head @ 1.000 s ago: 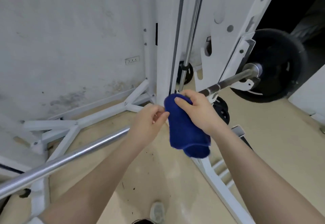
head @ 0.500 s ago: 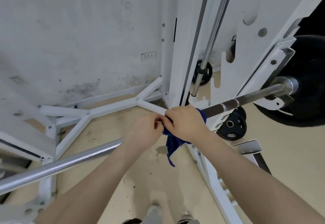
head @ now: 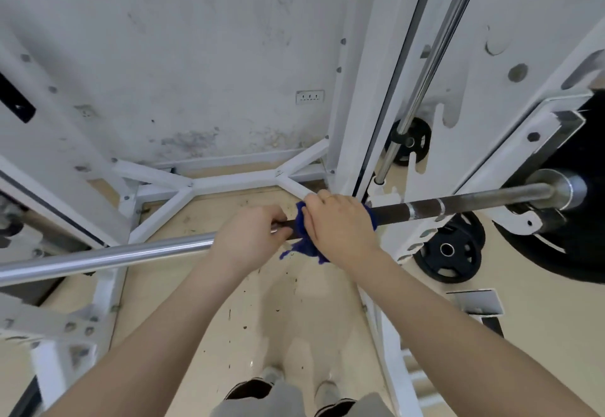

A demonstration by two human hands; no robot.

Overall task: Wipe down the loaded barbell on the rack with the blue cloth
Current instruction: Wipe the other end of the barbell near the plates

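across the middle of the view, the barbell (head: 458,205) runs level from lower left to right, its left stretch bright and polished, its right stretch dark with two pale rings, ending in a steel collar against a large black plate (head: 563,246) at the right edge. it sits on the white rack (head: 370,89). i see the blue cloth (head: 302,243) bunched around the bar at centre, a ragged tail hanging below it. my right hand (head: 340,230) lies palm-down over the cloth, fingers curled over it and the bar, clamping both. my left hand (head: 248,236) sits just beside it on the bare bar, fingers wrapped round the steel, touching the cloth's edge. both forearms reach up from the bottom corners. a smaller plate (head: 448,249) leans near the rack.
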